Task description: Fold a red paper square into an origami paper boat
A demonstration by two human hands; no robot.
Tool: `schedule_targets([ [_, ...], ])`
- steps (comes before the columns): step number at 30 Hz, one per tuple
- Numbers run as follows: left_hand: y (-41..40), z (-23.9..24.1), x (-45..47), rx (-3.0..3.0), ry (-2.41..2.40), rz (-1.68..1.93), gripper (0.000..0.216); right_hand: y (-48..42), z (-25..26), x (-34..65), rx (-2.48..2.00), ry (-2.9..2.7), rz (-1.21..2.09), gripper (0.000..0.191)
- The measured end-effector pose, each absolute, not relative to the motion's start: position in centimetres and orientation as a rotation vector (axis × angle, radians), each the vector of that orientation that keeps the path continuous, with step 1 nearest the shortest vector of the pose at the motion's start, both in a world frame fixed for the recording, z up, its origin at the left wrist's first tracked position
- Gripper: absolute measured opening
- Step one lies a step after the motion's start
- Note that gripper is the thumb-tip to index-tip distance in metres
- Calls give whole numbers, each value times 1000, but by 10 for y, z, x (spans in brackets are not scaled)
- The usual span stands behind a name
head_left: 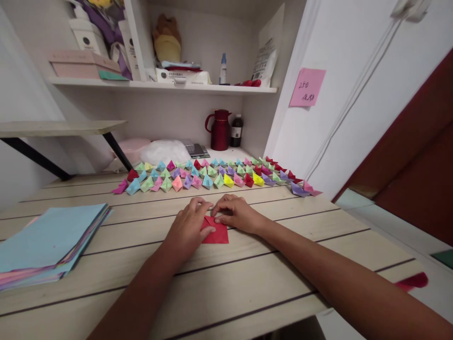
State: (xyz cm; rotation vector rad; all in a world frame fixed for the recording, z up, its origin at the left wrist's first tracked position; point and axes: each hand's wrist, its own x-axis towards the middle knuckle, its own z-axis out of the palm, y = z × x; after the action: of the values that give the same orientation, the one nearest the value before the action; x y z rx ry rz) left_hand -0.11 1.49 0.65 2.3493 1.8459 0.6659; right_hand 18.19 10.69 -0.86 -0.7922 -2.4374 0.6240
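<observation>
A folded red paper (217, 232) lies on the wooden table (247, 283) in front of me. My left hand (189, 226) rests on its left part, fingers curled and the thumb pressed on the paper. My right hand (235, 212) presses its fingertips down on the paper's upper edge. Both hands touch at the fingertips above the fold. Beyond them several small folded paper boats (212, 177) in many colours stand in rows.
A stack of coloured paper sheets (49, 243) lies at the table's left. A red jug (220, 130) and a dark bottle (236, 131) stand at the back under a shelf (163, 86). A pink note (307, 87) sticks on the white wall at right.
</observation>
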Motion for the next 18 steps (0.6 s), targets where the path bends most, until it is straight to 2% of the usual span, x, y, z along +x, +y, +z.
schedule_targets([
  [8,14,10,-5,2306,1935,491,23,97,-3,177,-910,-2503,461,32],
  [11,15,8,-5,2282,1934,528,24,92,0,174,-951,-2515,464,27],
  [18,17,3,-7,2216,1896,614,34,91,1,178,-784,-2457,716,18],
])
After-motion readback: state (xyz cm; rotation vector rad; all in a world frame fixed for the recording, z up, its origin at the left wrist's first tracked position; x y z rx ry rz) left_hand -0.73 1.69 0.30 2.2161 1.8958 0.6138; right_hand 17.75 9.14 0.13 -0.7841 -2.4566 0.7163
